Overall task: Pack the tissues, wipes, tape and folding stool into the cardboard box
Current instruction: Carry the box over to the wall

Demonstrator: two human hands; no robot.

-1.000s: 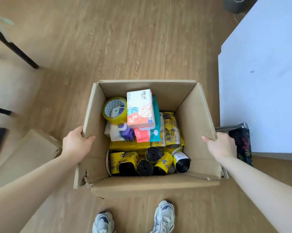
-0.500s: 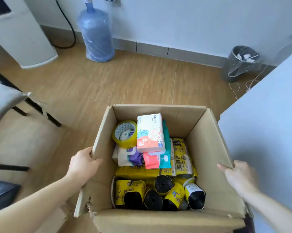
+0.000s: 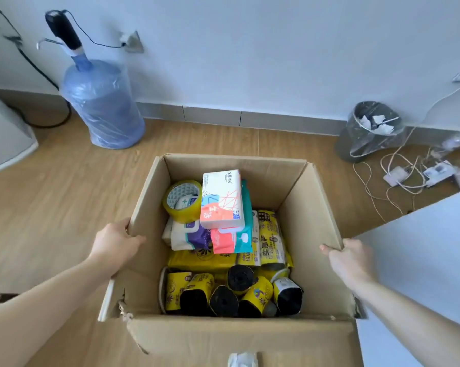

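1. Two hands grip opposite side walls of the cardboard box (image 3: 311, 215): the left hand (image 3: 115, 245) on the left wall, the right hand (image 3: 349, 258) on the right wall, each about midway along its top edge.

2. Left hand: the thumb hooks over the rim to the inside, while the other fingers, held together, wrap the outer face. It is clamped on the wall, not spread.

3. Right hand: the thumb lies along the top edge pointing inward and the remaining fingers curl down the outside. How tightly they press cannot be judged, since they are hidden behind the flap.

4. Inside, toward the far wall, the tape roll (image 3: 182, 201) sits at the left, touching the tissue pack (image 3: 221, 198), which lies on top with its long axis running near to far. Beneath and just nearer are the wipes packs (image 3: 230, 238), overlapping each other.

5. Yellow-wrapped rolls (image 3: 234, 292) fill the near end of the box, below both thumbs.

6. The folding stool is not visible inside the box; it is probably still to be packed, though it may simply lie outside the view.

7. The relation that matters: the box lies squarely between the hands, its load centred, neither hand nearer to it. Any lift or shift would seem to need both pulling evenly, as the near left corner (image 3: 123, 308) looks torn.

8. A white tabletop (image 3: 419, 260) stands just beside the right wall, close to the right wrist.
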